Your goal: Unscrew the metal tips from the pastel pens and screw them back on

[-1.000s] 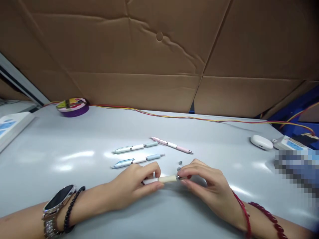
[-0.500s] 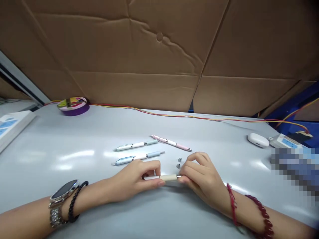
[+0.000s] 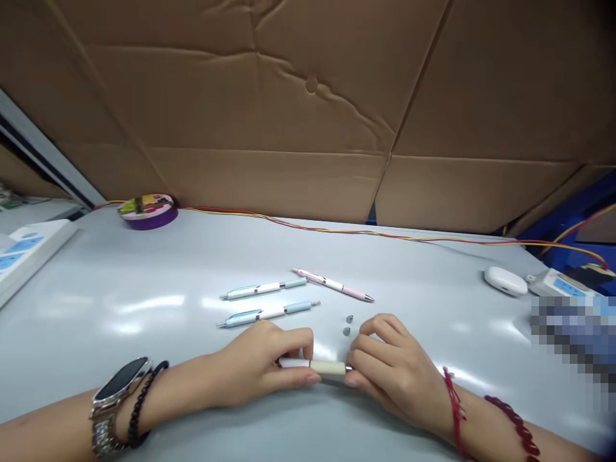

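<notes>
Pen: your cream-and-white plastic pen [image 3: 321,366] lies level between both hands (low over the table).
Left hand [image 3: 269,369]: pinches its white end.
Right hand [image 3: 389,366]: pinches its tip end.

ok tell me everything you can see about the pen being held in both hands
The pen lies level, just above the grey table, near its front edge. The visible middle is a cream, matte-looking grip sleeve joined to a white barrel section at its left. The left hand pinches the white end; the right hand covers the other end, where a sliver of metal shows. Both ends are hidden by fingers.
</notes>
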The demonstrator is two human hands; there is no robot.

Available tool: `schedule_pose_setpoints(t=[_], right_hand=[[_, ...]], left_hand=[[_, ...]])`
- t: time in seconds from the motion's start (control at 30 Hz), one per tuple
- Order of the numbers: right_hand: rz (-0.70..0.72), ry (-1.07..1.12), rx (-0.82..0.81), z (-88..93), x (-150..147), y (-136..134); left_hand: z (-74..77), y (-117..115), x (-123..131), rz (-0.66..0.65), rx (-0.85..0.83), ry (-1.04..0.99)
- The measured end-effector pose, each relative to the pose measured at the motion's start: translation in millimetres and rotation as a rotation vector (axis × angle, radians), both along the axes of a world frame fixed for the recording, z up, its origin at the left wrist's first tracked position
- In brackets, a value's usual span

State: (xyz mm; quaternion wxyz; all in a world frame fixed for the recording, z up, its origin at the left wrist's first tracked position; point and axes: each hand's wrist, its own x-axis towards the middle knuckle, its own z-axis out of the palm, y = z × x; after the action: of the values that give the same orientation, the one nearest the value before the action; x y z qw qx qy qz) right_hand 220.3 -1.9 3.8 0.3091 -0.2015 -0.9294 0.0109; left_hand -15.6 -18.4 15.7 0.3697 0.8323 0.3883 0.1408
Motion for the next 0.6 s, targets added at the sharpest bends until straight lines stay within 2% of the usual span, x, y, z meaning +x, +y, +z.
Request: schedule_pose_setpoints(t=[0.1, 0.27, 0.43, 0.6], right_hand=[[-0.026, 0.024, -0.004, 1.3, 0.5, 1.2], [0.086, 0.056, -0.069, 1.1, 2.9, 2.5], [0.033, 0.033, -0.07, 0.4, 1.4, 1.8], [0.049, 0.019, -0.013, 1.0, 0.7, 2.4]], left_hand=[[-0.7, -1.4, -0.8, 0.015, -0.004, -0.001], [-1.7, -1.6, -1.0, -0.003, 0.016, 0.003], [-3.6, -1.0, -1.0, -0.022, 0.03, 0.013], [-4.3, -1.2, -1.4, -0.031, 0.055, 0.026]])
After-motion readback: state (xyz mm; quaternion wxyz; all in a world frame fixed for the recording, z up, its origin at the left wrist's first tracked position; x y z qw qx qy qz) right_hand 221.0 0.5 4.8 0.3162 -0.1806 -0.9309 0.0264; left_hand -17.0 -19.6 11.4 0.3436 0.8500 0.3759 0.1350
